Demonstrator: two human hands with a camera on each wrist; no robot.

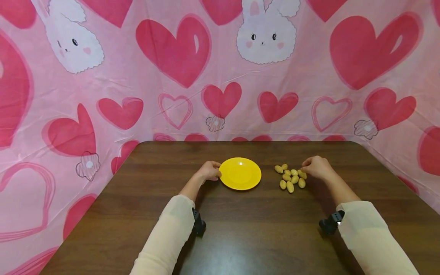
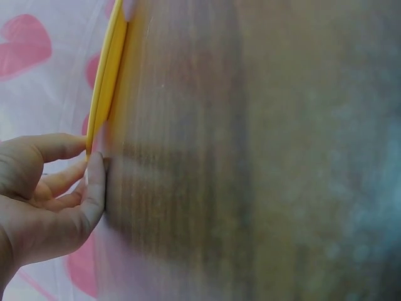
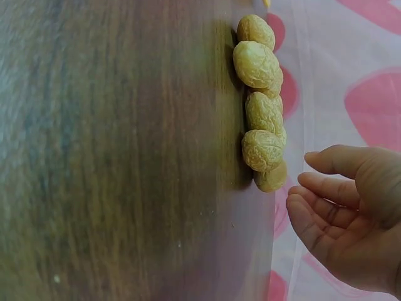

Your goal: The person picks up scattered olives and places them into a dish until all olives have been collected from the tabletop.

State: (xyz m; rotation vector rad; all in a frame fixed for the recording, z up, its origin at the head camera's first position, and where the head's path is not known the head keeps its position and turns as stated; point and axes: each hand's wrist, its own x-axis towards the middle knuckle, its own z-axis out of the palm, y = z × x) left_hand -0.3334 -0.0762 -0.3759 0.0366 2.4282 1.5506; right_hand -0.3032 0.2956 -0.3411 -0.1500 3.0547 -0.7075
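Note:
A round yellow plate (image 1: 240, 173) lies near the middle of the table. My left hand (image 1: 209, 171) pinches its left rim; in the left wrist view the thumb and fingers sit on either side of the plate's edge (image 2: 105, 75). To the right of the plate is a loose cluster of several small, wrinkled, yellowish potatoes (image 1: 287, 177). At the cluster's right side is my right hand (image 1: 317, 167), its fingers loosely bent. The right wrist view shows a small gap between those fingertips (image 3: 311, 160) and the closest potato (image 3: 273, 178), with nothing held.
Under everything is a dark brown wooden table (image 1: 247, 236). A pink cloth (image 1: 185, 110) with hearts and rabbits hangs behind it and along the sides. Dark wrist cameras (image 1: 198, 223) are strapped over the cream sleeves (image 1: 165, 236).

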